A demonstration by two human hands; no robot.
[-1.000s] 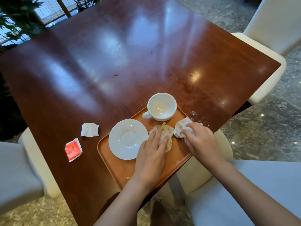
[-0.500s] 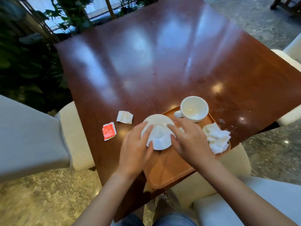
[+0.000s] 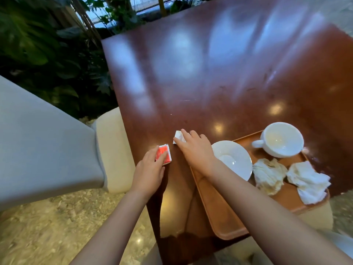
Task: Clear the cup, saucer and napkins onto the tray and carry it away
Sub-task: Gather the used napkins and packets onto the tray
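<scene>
We have our left hand (image 3: 150, 170) flat on the red packet (image 3: 163, 154) at the table's (image 3: 210, 73) left edge and our right hand (image 3: 194, 148) on the white packet (image 3: 178, 136), fingers loosely spread, while cup (image 3: 280, 139), saucer (image 3: 234, 161) and napkins (image 3: 286, 176) sit on the tray (image 3: 219, 213), which overhangs the near edge and could tip if nudged.

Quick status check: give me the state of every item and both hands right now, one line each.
Cup: upright on the tray, empty.
Saucer: on the tray, at its left edge.
Two crumpled napkins: on the tray.
Tray: on the table, overhanging its near edge.
Red packet: on the table, under the left hand's fingertips.
White packet: on the table, under the right hand's fingertips.
Left hand: open, pressing the red packet.
Right hand: open, on the white packet.
</scene>
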